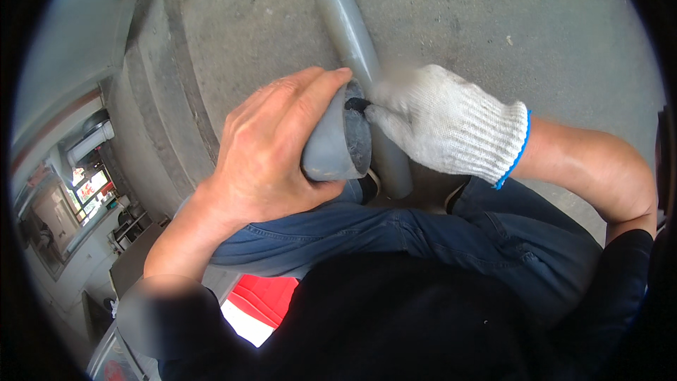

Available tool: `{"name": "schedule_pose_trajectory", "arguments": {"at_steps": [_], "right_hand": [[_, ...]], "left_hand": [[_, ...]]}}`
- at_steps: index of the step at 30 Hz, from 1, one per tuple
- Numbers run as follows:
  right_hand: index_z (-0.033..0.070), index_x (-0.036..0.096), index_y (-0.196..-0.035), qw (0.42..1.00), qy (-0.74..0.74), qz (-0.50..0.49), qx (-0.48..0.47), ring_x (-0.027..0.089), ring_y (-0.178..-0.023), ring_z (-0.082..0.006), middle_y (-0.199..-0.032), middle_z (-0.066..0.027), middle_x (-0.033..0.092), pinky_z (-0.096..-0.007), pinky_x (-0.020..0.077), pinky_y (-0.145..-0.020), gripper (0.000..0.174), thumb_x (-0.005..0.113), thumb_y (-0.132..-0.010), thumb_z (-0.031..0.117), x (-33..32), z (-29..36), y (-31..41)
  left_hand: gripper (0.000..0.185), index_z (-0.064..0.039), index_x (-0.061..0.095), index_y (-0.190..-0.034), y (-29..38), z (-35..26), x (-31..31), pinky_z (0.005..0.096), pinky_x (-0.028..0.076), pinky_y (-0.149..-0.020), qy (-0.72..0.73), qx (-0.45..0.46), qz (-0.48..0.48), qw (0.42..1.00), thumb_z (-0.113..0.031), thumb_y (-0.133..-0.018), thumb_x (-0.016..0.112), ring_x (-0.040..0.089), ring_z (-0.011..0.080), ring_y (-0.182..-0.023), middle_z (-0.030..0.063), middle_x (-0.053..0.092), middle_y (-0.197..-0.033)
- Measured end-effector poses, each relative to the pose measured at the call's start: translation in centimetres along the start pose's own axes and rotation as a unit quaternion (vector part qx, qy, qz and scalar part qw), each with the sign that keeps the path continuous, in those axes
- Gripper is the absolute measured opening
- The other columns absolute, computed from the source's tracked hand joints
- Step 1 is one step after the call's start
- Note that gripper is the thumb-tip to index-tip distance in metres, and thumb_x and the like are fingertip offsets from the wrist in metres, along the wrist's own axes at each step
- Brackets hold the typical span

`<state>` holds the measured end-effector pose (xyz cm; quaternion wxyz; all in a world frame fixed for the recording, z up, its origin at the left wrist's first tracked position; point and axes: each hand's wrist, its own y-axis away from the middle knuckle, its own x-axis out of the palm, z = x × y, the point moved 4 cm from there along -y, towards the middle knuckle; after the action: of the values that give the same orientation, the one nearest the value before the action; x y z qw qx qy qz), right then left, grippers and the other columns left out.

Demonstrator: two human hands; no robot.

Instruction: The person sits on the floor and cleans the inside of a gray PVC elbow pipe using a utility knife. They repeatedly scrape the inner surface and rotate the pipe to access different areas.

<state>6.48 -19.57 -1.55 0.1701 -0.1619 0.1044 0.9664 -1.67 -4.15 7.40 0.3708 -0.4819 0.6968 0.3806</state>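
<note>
My bare left hand (270, 148) wraps around a short grey plastic pipe piece (330, 148), whose round open end faces right. On my right hand (436, 116) is a white knitted cotton glove with a blue cuff edge. Its thumb and fingers pinch a small black piece (357, 105), perhaps abrasive cloth, at the inner wall of that open end. Most of the black piece is hidden by the glove and the pipe wall. Beneath both hands a longer grey plastic pipe (349, 32) lies on the concrete floor, its middle partly covered.
My legs in blue jeans (381, 233) are bent close below the hands, with shoes beside the long pipe's near end. Concrete floor (518, 26) spreads ahead, with a low step (164, 95) on the left. A red and white object (264, 296) is beneath my left arm.
</note>
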Motion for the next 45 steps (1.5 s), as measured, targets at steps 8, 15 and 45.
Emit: {"name": "schedule_pose_trajectory", "arguments": {"at_steps": [8, 15, 45], "right_hand": [[-0.002, 0.075, -0.093, 0.996, -0.012, 0.066, 0.051, 0.072, -0.075, -0.0430, -0.078, -0.0272, 0.070, -0.0483, 0.0602, -0.076, 0.026, 0.062, -0.101, 0.018, -2.9, 1.0, -1.3], [-0.002, 0.076, -0.100, 0.998, 0.022, -0.018, -0.054, 0.071, -0.071, -0.0383, -0.076, -0.0257, 0.070, -0.0457, 0.0591, -0.073, 0.028, 0.063, -0.101, 0.022, -7.3, 1.6, -2.5], [0.004, 0.068, -0.101, 0.710, -0.700, 0.043, 0.063, 0.064, -0.063, -0.0166, -0.079, -0.0054, 0.067, -0.0312, 0.0549, -0.056, 0.030, 0.062, -0.105, 0.033, -6.9, 14.2, -7.6]], "left_hand": [[0.088, -0.001, 0.059, -0.140, -0.4, 0.6, -0.9, 0.0413, 0.054, -0.103, 0.020, -0.059, -0.025, 0.998, -0.014, -0.059, 0.092, 0.069, 0.0366, -0.120, 0.0198, 0.068, -0.129], [0.088, 0.001, 0.061, -0.138, -1.9, 1.5, -3.2, 0.0388, 0.049, -0.108, 0.186, -0.131, 0.019, 0.974, -0.015, -0.056, 0.088, 0.067, 0.0270, -0.121, 0.0154, 0.070, -0.124], [0.076, -0.008, 0.049, -0.154, -2.7, 3.5, -12.4, 0.0497, 0.021, -0.129, 0.531, 0.093, -0.383, 0.750, -0.033, -0.085, 0.070, 0.038, 0.0315, -0.151, 0.0119, 0.048, -0.159]]}}
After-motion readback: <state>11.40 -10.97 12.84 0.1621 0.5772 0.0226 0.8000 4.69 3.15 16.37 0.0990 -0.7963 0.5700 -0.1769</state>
